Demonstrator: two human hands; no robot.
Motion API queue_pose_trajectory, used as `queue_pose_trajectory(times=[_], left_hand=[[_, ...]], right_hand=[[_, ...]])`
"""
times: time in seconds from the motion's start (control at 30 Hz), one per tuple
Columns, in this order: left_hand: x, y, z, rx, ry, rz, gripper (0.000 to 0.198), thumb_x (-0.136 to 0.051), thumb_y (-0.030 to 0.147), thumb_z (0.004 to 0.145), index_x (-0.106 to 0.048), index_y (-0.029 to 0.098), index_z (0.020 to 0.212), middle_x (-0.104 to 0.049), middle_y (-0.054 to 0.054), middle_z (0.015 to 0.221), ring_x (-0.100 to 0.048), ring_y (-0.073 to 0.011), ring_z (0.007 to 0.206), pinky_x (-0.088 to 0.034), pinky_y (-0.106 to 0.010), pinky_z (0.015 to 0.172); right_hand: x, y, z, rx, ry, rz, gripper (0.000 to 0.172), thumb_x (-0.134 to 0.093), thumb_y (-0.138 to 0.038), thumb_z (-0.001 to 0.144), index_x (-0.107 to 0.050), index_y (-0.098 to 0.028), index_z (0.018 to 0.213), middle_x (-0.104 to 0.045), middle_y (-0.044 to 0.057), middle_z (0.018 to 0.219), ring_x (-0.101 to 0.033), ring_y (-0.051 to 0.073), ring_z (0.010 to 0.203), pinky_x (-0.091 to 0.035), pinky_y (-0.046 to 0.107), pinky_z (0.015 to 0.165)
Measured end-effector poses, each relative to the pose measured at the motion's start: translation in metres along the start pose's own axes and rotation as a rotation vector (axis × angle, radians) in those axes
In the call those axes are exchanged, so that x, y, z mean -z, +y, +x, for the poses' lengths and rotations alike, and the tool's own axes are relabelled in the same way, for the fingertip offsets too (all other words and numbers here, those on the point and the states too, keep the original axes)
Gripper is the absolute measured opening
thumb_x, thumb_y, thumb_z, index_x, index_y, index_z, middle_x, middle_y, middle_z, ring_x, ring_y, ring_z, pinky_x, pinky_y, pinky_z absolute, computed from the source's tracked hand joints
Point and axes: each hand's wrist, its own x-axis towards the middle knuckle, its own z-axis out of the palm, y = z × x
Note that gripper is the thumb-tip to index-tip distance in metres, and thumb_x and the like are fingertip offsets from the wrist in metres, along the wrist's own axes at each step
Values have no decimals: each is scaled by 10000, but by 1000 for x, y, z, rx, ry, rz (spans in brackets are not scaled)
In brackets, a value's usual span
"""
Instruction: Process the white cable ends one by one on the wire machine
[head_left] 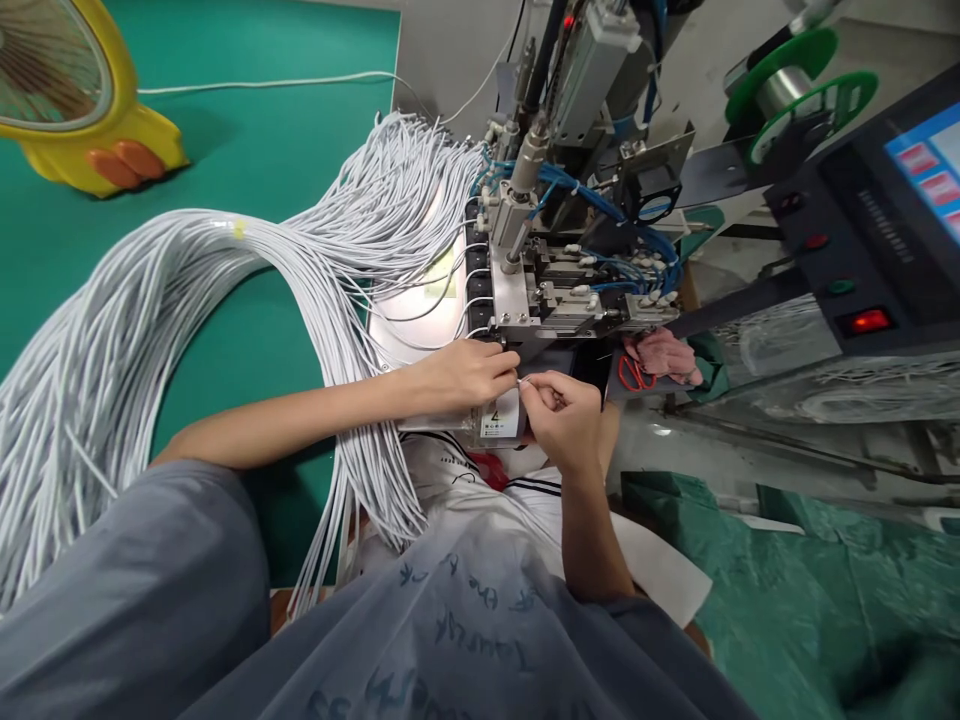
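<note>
Just in front of the machine [517, 290], my two hands meet at a short white cable end [523, 381]. My left hand [476, 373] is closed, its fingertips pinching the cable from the left. From the right, the thumb and curled fingers of my right hand [564, 410] pinch the tip of that same cable; fine strands there are too small to make out. A large bundle of white cables [307, 290] lies under and beyond my left forearm. Several single cables run from it into black holders [478, 280] along the machine's left side.
A yellow fan [97, 120] stands on the green mat [315, 50] at the far left. To the right are a wire spool [787, 95], a control panel [840, 240] with a lit red switch, red-handled scissors [634, 373] and a pink cloth [664, 357].
</note>
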Motion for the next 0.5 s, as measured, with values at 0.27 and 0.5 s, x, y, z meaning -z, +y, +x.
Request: queue_pose_trajectory(times=[0.27, 0.5], left_hand=[[-15, 7, 0, 285, -19, -343, 305, -398, 258, 940, -664, 111, 906, -598, -49, 749, -562, -107, 624, -402, -207, 539], [-26, -8, 1, 285, -273, -176, 279, -398, 120, 903, -626, 84, 1061, -588, -97, 911, -586, -128, 670, -451, -236, 565]], right_hand=[[-24, 14, 2, -108, 221, 257, 161, -599, -256, 770, -635, -175, 636, -353, -45, 529, -337, 95, 496, -316, 259, 501], [-22, 64, 17, -343, -25, 376, 216, -530, -329, 800, -646, -156, 743, -474, -31, 555, -410, 96, 513, -327, 228, 485]])
